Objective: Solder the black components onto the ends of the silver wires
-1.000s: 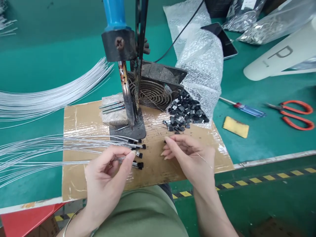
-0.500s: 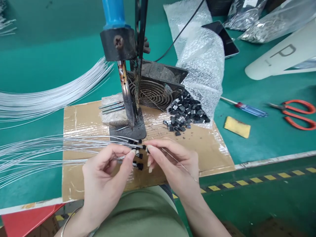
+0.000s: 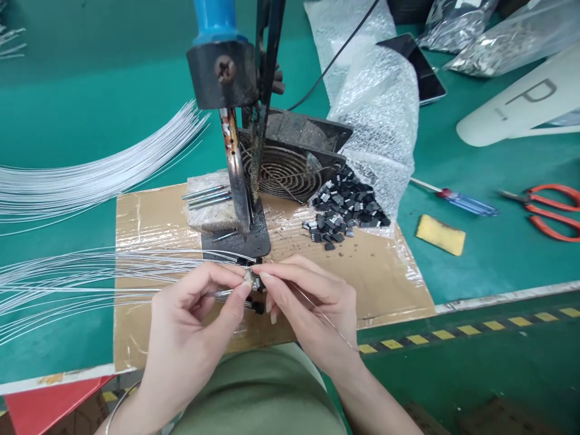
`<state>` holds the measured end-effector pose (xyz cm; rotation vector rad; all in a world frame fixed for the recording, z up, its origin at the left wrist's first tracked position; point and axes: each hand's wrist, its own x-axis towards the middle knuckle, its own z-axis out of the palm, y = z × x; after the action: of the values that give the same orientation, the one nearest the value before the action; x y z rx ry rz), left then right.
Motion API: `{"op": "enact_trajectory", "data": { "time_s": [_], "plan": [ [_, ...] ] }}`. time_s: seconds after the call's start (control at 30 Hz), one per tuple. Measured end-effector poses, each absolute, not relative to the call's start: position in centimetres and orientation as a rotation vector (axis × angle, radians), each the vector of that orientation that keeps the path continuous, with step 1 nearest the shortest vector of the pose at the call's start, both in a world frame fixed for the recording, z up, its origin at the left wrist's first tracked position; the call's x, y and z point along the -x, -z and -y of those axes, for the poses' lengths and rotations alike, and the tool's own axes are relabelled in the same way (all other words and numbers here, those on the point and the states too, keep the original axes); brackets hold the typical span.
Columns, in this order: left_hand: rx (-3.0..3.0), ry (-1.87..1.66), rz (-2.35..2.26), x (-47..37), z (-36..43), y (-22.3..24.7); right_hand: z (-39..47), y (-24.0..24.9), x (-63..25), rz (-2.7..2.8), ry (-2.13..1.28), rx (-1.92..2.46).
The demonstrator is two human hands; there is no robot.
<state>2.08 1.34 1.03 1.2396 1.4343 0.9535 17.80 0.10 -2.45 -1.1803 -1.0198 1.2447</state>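
Observation:
My left hand is closed, pinching a small pale piece, seemingly a wire end, between thumb and forefinger. Facing it, my right hand pinches a small black connector with bright metal contacts. The pale piece and connector meet or nearly meet; fingertips hide the exact contact. A thin solder-like wire runs beneath the right fingers toward the wrist. White wires with black connectors on their ends lie around my left hand. Just above both hands, a soldering iron points down from its stand.
A pile of black connectors lies on the cardboard, beside bubble wrap and a fan. To the right are a screwdriver, yellow sponge and red-handled scissors. Loose white wires lie left.
My right hand has moved left, bringing the black connector up to the piece in my left fingers. The left hand stays nearly in place. The view has shifted slightly.

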Motion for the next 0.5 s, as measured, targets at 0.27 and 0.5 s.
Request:
{"op": "enact_trajectory", "data": {
  "time_s": [0.27, 0.5],
  "plan": [
    [-1.208, -0.942, -1.435, -2.04, -1.39, -0.94, 0.11, 2.81, -17.77, 1.036, -1.232, 1.193],
    [-1.192, -0.912, -1.415, -2.12, -1.71, -1.09, 0.82, 3.12, -18.10, 1.136, -1.200, 1.240]
  ]
}}
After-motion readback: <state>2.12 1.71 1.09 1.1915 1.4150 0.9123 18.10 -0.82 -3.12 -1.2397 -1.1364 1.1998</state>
